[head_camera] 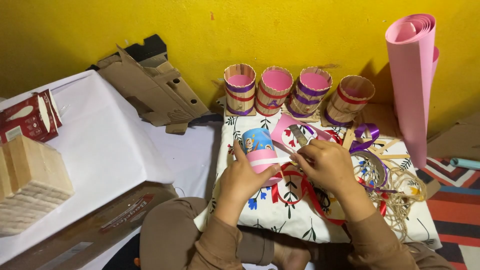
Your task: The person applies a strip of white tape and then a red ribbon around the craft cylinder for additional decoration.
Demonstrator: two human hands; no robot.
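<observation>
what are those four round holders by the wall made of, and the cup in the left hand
The four holders look like flat wooden craft sticks set upright side by side: pale matt wood with visible seams, pink lining inside, likely paper, and glossy purple and red ribbon bands. The cup in the left hand looks like printed paper or thin card, blue with cartoon pictures, wrapped below in pink paper; plastic cannot be ruled out.

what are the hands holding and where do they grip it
The left hand holds a paper cup lying on its side, gripping its pink-wrapped lower part. The right hand pinches a white strip against the cup, by the strip's end.
</observation>
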